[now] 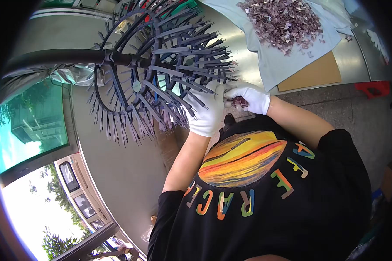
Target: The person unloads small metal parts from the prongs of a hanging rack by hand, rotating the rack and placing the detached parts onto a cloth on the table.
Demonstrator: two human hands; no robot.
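Note:
A dark rack [161, 65] with rings and many thin prongs fills the upper left of the head view. My left hand [206, 108], in a white glove, is at the rack's right side among the prong ends. Its fingers are closed and partly behind the prongs, so what they grip is hidden. My right hand [253, 98], also gloved, is just to the right, its fingertips close to the left ones. Several small purplish-brown pieces [239, 102] are held in its curled fingers. The two hands meet near the prong tips.
A heap of similar small pieces [287, 24] lies on a pale blue cloth [270, 65] over a metal table [353, 56]. Brown cardboard [311, 74] sticks out under the cloth. A red stool [373, 89] stands at the right. Windows are at the left.

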